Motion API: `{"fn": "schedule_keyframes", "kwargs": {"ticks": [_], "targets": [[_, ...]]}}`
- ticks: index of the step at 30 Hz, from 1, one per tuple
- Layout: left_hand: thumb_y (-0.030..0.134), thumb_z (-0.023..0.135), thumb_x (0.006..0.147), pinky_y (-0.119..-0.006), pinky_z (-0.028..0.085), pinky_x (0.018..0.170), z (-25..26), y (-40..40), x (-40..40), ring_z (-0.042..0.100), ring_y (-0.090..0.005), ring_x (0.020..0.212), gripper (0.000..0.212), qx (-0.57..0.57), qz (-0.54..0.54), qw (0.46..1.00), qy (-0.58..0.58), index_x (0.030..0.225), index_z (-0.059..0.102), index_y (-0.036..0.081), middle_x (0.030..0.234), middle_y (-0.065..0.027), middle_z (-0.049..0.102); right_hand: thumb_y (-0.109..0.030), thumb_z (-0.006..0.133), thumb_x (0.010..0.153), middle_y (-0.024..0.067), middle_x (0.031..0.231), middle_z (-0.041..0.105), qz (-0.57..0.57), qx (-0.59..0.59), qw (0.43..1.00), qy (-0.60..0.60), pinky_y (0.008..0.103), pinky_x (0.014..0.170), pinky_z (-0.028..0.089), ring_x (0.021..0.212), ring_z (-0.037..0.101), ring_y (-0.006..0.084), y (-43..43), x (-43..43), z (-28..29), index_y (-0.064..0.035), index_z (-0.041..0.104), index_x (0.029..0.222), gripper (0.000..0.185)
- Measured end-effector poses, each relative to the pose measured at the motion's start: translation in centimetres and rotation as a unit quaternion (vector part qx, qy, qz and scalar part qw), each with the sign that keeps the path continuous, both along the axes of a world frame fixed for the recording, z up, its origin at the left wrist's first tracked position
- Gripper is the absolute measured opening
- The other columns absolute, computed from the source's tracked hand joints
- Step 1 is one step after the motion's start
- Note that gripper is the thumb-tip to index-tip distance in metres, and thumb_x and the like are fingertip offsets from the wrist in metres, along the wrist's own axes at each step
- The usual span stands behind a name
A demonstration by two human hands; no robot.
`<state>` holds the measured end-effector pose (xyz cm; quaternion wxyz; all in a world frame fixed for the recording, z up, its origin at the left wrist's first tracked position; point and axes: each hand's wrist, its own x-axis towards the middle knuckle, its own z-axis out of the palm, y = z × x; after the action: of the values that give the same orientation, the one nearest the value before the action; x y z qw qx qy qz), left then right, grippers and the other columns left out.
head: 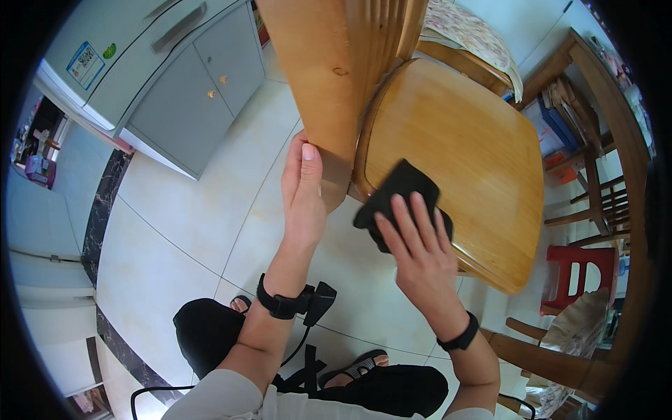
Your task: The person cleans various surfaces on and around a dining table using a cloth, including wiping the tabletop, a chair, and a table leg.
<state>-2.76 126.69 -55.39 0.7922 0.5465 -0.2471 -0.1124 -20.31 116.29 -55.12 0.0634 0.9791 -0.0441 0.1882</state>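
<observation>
A wooden chair stands before me, its broad backrest [320, 68] rising toward the camera and its varnished seat [467, 152] to the right. My left hand [304, 194] grips the lower left edge of the backrest, thumb on the near side and fingers partly hidden behind it. Under the spread fingers of my right hand [422, 247] is a folded black cloth [404, 184]. The cloth lies over the seat's near left edge, close to the backrest. Part of the cloth is hidden beneath my palm.
A grey cabinet [184, 110] stands on the tiled floor [210, 220] at upper left. To the right are a dark wooden table frame [619, 210], a red plastic stool [577, 273] and stacked folders [559, 123]. Another chair with a patterned cover [467, 31] is behind the seat.
</observation>
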Motion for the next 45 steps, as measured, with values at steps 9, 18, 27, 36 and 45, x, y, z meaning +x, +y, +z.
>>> {"fn": "schedule_keyframes", "kwargs": {"ticks": [9,18,27,36,45], "targets": [[0.047,0.040,0.106,-0.032,0.030,0.109,-1.2,-1.2,-0.6,0.043,-0.0162,0.125,0.057,-0.060,-0.039,0.997,0.012,0.143,0.036,0.004,0.136,-0.0068,0.047,-0.004,0.057,0.084,0.0196,0.143,0.052,-0.038,0.003,0.998,-0.044,0.0508,0.109,0.039,0.134,0.048,0.0376,0.7,3.0,0.4,-0.0039,0.060,0.132,0.048],[0.048,0.038,0.106,-0.031,0.018,0.117,0.4,-0.1,-0.8,0.031,-0.0184,0.140,0.068,0.007,-0.008,0.999,0.032,0.151,0.027,-0.001,0.150,-0.0101,0.039,-0.005,0.060,0.083,0.0134,0.144,0.053,-0.033,0.021,0.999,-0.015,0.0485,0.107,0.041,0.136,0.047,0.0324,0.6,1.3,0.5,-0.0098,0.064,0.127,0.045],[0.043,0.044,0.105,-0.031,0.033,0.106,-1.8,-1.4,-0.5,0.043,-0.0159,0.123,0.059,-0.055,-0.032,0.997,-0.032,0.145,0.032,0.001,0.134,-0.0085,0.047,-0.003,0.059,0.081,0.0176,0.141,0.054,-0.022,0.053,0.998,-0.016,0.0507,0.105,0.042,0.134,0.049,0.0371,0.8,3.6,1.5,-0.0067,0.063,0.129,0.049],[0.038,0.031,0.108,-0.039,0.030,0.113,-0.1,-0.9,-1.1,0.047,-0.0264,0.131,0.054,0.004,0.027,1.000,0.006,0.145,0.035,-0.001,0.141,-0.0192,0.051,-0.010,0.059,0.083,0.0205,0.136,0.058,0.066,0.047,0.994,0.070,0.0473,0.104,0.045,0.126,0.056,0.0380,-3.0,7.1,3.9,-0.0048,0.062,0.124,0.041],[0.040,0.033,0.107,-0.041,0.029,0.114,0.9,-1.5,-1.5,0.047,-0.0277,0.132,0.054,-0.285,0.000,0.923,0.257,0.144,0.037,0.000,0.140,-0.0207,0.051,-0.023,0.069,0.080,0.0131,0.136,0.060,0.116,0.027,0.985,0.126,0.0391,0.102,0.048,0.126,0.057,0.0266,-9.2,12.7,4.7,-0.0086,0.064,0.122,0.045]]}}
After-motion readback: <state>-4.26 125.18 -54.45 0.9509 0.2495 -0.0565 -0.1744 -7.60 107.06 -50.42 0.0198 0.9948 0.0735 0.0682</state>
